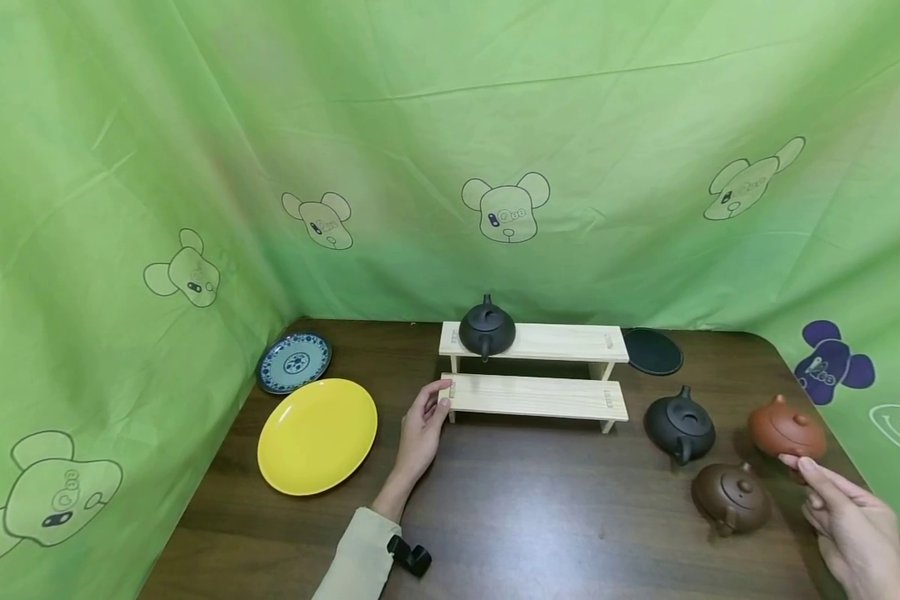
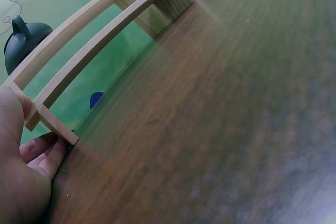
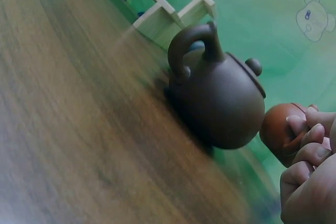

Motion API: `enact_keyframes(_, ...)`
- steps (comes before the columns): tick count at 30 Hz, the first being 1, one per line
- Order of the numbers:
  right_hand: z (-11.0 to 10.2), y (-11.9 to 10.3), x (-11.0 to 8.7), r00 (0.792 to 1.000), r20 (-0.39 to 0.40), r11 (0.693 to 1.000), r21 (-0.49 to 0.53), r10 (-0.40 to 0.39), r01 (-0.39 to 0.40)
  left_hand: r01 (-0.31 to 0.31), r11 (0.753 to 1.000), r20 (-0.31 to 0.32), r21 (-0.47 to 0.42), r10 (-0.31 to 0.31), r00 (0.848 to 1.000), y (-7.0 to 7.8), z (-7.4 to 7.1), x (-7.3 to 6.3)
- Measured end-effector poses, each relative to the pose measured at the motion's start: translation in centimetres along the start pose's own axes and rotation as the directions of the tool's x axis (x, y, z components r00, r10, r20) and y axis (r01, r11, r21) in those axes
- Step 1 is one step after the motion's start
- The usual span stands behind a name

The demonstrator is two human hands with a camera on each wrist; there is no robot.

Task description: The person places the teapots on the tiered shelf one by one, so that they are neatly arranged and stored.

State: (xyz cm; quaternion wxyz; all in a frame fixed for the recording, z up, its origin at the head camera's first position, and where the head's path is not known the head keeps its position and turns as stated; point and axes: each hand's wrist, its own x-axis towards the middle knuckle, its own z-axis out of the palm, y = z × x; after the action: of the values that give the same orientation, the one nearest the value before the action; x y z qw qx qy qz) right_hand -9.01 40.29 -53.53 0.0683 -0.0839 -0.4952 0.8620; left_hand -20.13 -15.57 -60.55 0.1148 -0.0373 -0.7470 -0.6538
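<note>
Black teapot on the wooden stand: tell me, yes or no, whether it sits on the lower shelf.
No, the black teapot sits on the left part of the upper shelf.

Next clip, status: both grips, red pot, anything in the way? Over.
Left grip on stand's left end. Right grip pinching red pot. Nearer black pot between red pot and stand, likely in the way.

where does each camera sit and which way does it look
Head: worn on the head, looking forward and down at the wooden shelf; left hand, right hand and a sleeve show.
Left wrist: on that wrist, facing across the tabletop; left hand at lower left.
Right wrist: on that wrist, facing the brown teapot and reddish teapot; right hand at lower right.
Both wrist views share the wooden shelf.
</note>
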Motion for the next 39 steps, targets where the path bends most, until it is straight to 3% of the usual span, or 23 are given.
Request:
enact_keyframes(5,0.8,-0.2,-0.1,0.997,0.039,0.992,0.110,-0.067,0.063,-0.047,0.999,-0.002,0.000,0.047,0.999,0.2,0.0,-0.2)
enact_keyframes(10,1.5,-0.6,-0.1,0.995,0.023,0.978,0.185,-0.098,0.092,-0.017,1.000,0.002,0.009,0.017,1.000,0.0,0.0,-0.1)
enact_keyframes(17,2.9,-1.3,0.0,0.993,-0.005,0.974,0.191,-0.121,0.120,0.021,1.000,0.010,-0.006,-0.021,1.000,0.3,-0.1,-0.1)
enact_keyframes(33,6.9,-1.4,-0.3,0.981,-0.015,0.968,0.159,-0.193,0.193,-0.046,0.999,0.000,0.000,0.046,0.999,-0.3,0.0,0.0)
enact_keyframes(34,7.2,-1.3,-0.3,0.981,-0.017,0.968,0.157,-0.194,0.194,-0.068,0.998,0.002,-0.001,0.068,0.998,0.4,-0.2,-0.2)
enact_keyframes(39,8.5,-0.9,-0.5,0.980,-0.015,0.973,0.115,-0.200,0.201,-0.051,0.999,0.000,0.003,0.051,0.999,0.6,-0.1,-0.3)
